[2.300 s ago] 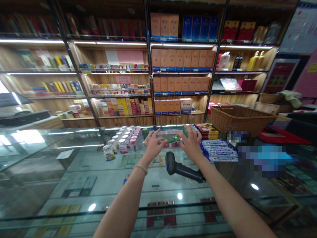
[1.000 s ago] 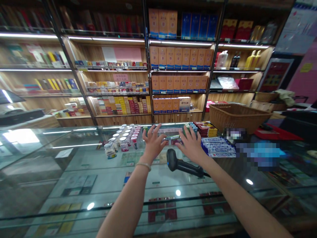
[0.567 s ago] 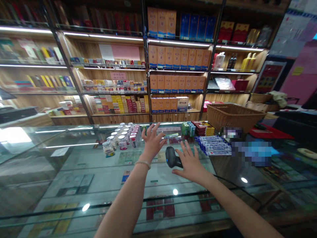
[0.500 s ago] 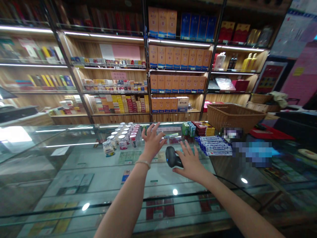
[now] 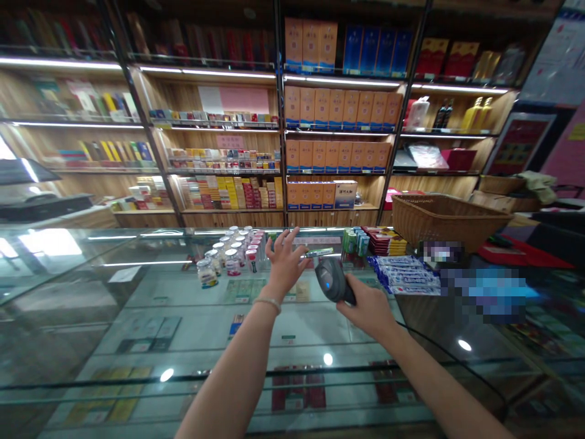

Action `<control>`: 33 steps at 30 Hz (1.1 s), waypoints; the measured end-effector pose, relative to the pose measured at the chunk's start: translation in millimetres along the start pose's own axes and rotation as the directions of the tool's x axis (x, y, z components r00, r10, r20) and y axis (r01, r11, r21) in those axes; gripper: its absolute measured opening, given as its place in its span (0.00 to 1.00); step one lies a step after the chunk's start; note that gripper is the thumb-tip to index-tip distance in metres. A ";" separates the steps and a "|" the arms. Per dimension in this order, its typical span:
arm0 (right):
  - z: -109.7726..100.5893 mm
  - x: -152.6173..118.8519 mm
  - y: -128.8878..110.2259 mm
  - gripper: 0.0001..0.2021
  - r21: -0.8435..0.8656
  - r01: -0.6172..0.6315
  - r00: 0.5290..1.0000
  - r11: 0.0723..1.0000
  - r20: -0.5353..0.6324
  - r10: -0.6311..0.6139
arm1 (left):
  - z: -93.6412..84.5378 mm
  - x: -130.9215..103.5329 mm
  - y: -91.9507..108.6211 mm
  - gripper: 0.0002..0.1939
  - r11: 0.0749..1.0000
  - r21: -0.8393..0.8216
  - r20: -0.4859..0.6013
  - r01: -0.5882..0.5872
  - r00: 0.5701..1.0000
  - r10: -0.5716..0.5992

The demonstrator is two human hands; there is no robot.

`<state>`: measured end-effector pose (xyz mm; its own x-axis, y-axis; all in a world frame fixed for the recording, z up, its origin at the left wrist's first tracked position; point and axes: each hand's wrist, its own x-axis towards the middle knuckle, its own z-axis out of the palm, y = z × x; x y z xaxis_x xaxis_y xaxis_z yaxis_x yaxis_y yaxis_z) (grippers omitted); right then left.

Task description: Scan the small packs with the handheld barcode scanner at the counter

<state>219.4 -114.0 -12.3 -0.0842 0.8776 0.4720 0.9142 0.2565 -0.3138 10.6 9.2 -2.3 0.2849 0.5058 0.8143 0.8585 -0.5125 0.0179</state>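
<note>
My right hand (image 5: 371, 308) is wrapped round the handle of a dark grey barcode scanner (image 5: 333, 279), which is raised above the glass counter and shows a small blue light. My left hand (image 5: 286, 265) is over the counter with its fingers spread. Close to its thumb lies a slim green-and-white pack (image 5: 320, 252); whether they touch I cannot tell. Left of that hand stand several small white-lidded bottles (image 5: 232, 259) in rows. Beyond the scanner are small green and blue packs (image 5: 355, 241) and several blue-and-white sticks (image 5: 406, 275) laid side by side.
A wicker basket (image 5: 448, 219) stands on the right of the glass counter (image 5: 192, 347), near red-and-yellow packs (image 5: 386, 241). From my right hand's side a black cable (image 5: 450, 343) runs right. Shelves with orange boxes (image 5: 338, 157) line the back wall.
My right hand has closed round the scanner's handle and lifted it, turning its head. My left hand has stayed nearly where it was. The view has shifted slightly left.
</note>
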 end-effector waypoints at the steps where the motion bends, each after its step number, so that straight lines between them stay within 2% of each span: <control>1: -2.0 -0.9 -1.1 0.14 0.001 -0.022 1.000 1.000 0.006 0.022 | 0.1 -0.1 0.0 0.08 1.000 -0.001 -0.003 0.000 1.000 0.000; 7: -4.9 -2.2 -6.6 0.19 -0.001 -0.054 0.997 0.999 0.053 0.054 | 2.5 -0.1 -0.3 0.08 1.000 0.005 -0.021 -0.007 1.000 0.007; 10: -5.4 -2.3 -7.9 0.17 -0.012 -0.072 0.995 0.997 0.070 0.072 | 3.9 0.3 0.2 0.07 1.000 0.009 -0.030 -0.003 1.000 0.004; 14: -5.6 -2.9 -7.4 0.16 -0.007 -0.070 0.996 0.998 0.058 0.070 | 3.2 0.4 0.9 0.07 1.000 0.005 -0.021 0.004 1.000 -0.004; 20: -2.8 -3.4 -3.7 0.23 -0.006 -0.043 0.999 0.999 0.021 0.043 | -0.6 -0.2 -0.5 0.09 1.000 0.002 -0.004 0.000 1.000 0.000; 23: -3.2 -2.7 -2.7 0.18 -0.040 -0.036 0.999 0.999 0.011 0.036 | -0.6 0.0 -1.4 0.09 1.000 0.001 -0.014 0.005 1.000 -0.005; 27: -3.8 -1.4 -1.2 0.14 -0.078 -0.059 0.996 0.995 0.060 0.064 | -0.2 0.7 -1.8 0.09 1.000 -0.003 -0.022 0.015 1.000 -0.015; 30: -1.5 -1.0 1.5 0.11 -0.093 0.011 0.997 0.996 0.073 -0.004 | -0.8 1.1 -2.0 0.09 1.000 -0.005 -0.021 0.013 1.000 -0.013; 33: 2.5 -1.1 4.8 0.11 -0.108 0.113 0.994 0.988 0.017 -0.112 | -1.9 1.5 -1.9 0.09 1.000 -0.004 -0.023 0.014 1.000 -0.014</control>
<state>222.9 -112.7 -16.4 -0.1928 0.8500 0.4902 0.9361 0.3091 -0.1678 8.5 9.6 0.0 0.2627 0.4966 0.8273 0.8606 -0.5082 0.0317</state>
